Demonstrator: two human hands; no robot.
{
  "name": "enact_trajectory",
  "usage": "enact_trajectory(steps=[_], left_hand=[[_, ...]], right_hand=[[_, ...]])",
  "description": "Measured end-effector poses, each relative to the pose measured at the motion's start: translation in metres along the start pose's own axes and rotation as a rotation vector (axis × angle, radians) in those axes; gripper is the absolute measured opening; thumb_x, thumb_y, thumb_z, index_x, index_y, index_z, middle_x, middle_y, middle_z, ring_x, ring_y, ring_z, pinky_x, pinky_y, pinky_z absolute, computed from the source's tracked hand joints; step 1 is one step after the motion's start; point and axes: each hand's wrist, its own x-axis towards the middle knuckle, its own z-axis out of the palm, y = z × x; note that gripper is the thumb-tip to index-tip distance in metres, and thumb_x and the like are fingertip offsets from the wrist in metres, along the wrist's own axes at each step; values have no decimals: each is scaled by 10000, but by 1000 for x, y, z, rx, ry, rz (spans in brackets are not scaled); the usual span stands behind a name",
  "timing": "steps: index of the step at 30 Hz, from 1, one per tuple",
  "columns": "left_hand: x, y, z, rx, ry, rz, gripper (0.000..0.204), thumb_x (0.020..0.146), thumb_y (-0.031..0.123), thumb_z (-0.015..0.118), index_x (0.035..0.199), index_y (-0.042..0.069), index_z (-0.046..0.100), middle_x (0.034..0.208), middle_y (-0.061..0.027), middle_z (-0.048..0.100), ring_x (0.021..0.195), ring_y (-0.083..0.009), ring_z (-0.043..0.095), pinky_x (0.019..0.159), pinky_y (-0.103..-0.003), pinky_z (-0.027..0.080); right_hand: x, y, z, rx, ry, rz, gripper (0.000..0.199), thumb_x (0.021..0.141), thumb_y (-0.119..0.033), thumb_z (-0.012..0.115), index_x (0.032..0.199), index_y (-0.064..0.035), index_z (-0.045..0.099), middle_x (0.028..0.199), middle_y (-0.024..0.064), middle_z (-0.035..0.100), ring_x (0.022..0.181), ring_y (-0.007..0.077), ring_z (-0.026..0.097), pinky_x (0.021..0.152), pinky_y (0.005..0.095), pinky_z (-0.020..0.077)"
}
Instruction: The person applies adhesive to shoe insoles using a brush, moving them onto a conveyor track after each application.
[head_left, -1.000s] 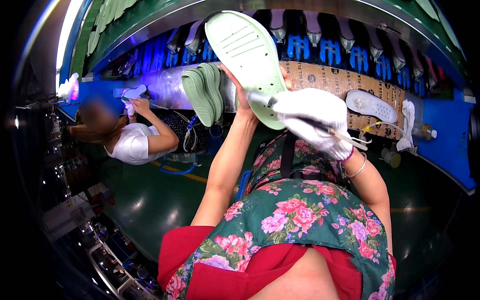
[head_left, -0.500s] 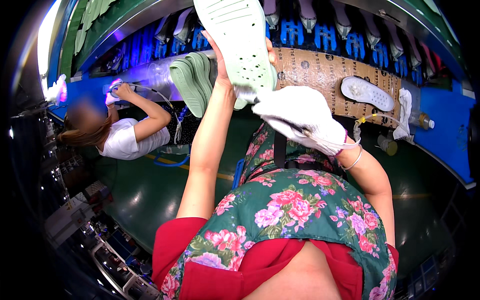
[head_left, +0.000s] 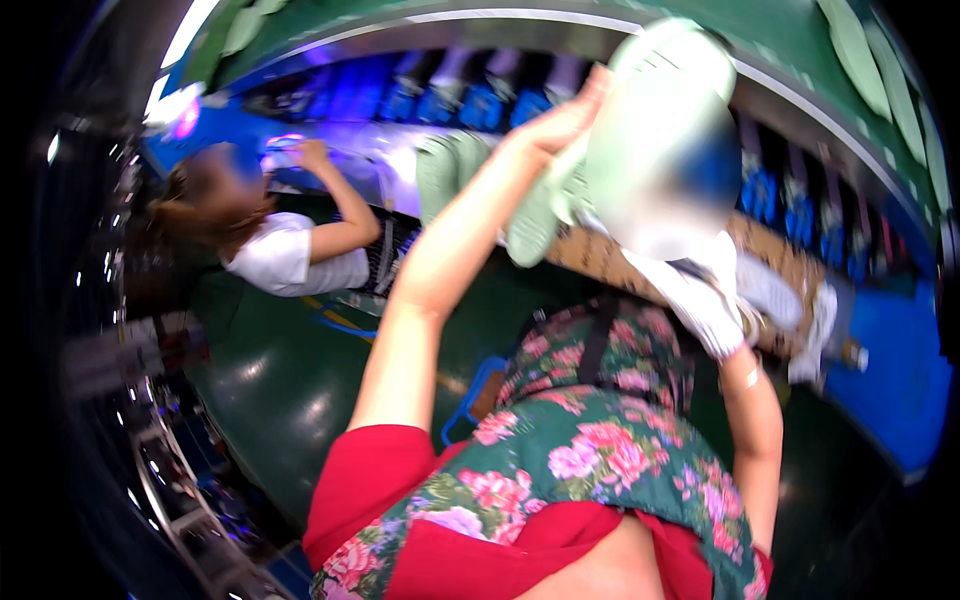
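Operator A: State the counts at the counter (head_left: 395,168).

Operator B: Hands, two: left hand (head_left: 562,128) bare, right hand (head_left: 690,275) in a white glove. Pale green sole (head_left: 648,120) in hand, one. Overlapping green soles (head_left: 434,185) toward the counter's left end, at least two. Slanting green sole (head_left: 531,230) beside the left forearm, one; whether it is held cannot be told. White insole (head_left: 768,288) on the cardboard (head_left: 598,262) toward its right edge, one. White cloth (head_left: 818,325) by that edge, one. Bottle (head_left: 854,356) right of the cloth, one.

Operator A: Locate the pale green sole relative to the fingers.

Operator B: Raised above the counter. The left fingers grip its left edge, fingertips near its upper end. The right hand is at its lower end; blur conceals the gloved fingers, so their closure and contact cannot be told.
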Motion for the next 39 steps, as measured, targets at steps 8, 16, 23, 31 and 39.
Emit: enact_trajectory(steps=[8,16,23,31,39], left_hand=[[108,70,-12,-646,-114,658,638,975,551,314,1349,57,465,1327,-139,541,1187,-321,543,1029,-464,425],[6,60,-2,-1015,-143,477,730,935,626,267,1468,129,316,1496,-182,334,1346,-422,346,1087,-630,251],[-68,-21,56,-1131,-115,326,716,886,468,492,1466,78,335,1337,-265,496,1146,-486,537,905,-623,468],[-77,-68,94,-1202,116,168,792,837,604,569,1414,83,415,1376,-170,503,1203,-348,537,970,-638,424],[-79,-98,112,-995,298,136,788,850,669,533,1398,111,435,1318,-98,551,1189,-269,553,1016,-461,453]], right_hand=[[21,10,-33,829,562,160,318,893,-29,592,1193,70,553,985,117,653,636,90,535,537,192,417],[35,1,-31,1144,562,174,374,937,-74,574,1280,37,474,954,71,567,672,89,498,554,200,421],[25,-1,-15,924,483,127,339,920,-70,587,1224,66,526,1000,90,617,666,79,523,558,186,415],[24,-40,-7,42,330,-137,229,842,-27,634,1048,57,684,1024,110,683,844,137,630,769,255,501],[21,-35,-20,-318,403,-449,225,746,2,751,968,-9,720,959,122,720,860,220,694,776,313,541]])
